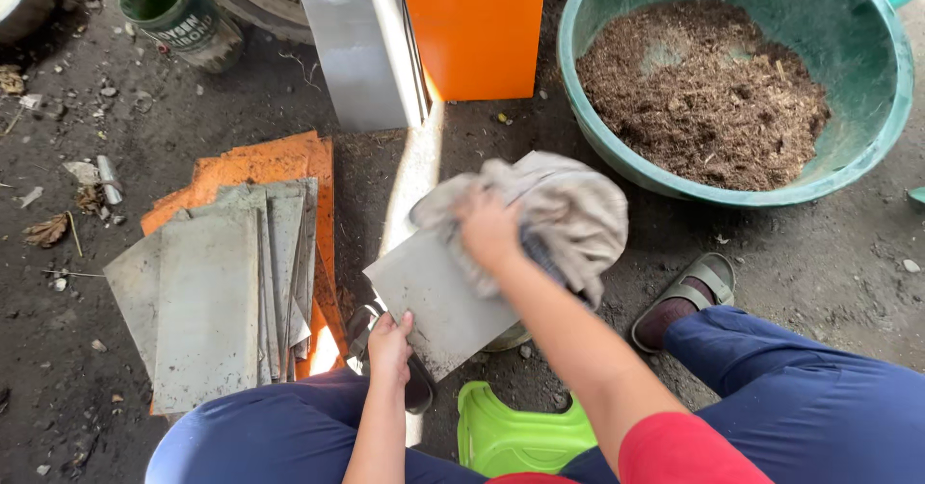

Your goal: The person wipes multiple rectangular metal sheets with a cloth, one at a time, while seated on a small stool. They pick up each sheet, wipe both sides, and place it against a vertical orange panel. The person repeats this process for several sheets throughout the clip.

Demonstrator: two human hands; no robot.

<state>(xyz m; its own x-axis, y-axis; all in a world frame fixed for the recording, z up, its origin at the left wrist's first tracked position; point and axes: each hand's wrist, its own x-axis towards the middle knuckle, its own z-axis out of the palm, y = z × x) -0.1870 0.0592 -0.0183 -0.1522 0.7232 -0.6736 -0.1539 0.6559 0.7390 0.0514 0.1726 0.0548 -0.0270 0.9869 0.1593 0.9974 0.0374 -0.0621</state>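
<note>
Fingers of the left hand (pixel 389 344) are curled around the near edge of a grey metal plate (pixel 434 296), which is held tilted above the ground between the knees. The right hand (pixel 489 229) is closed on a crumpled beige cloth (pixel 568 209) pressed against the plate's far end.

From the head view, the wiping is judged to be under way: the exposed part of the plate looks dull and even, while the part under the cloth is hidden. A stack of similar grey plates (pixel 217 291) lies just to the left on orange sheets (pixel 270 161); whether those are already wiped cannot be told.

Further off, a green basin (pixel 867 147) holding brown soil, an upright orange panel (pixel 477 26) and a green can (pixel 178 7) are seen. Nothing is seen blocking the hands.
</note>
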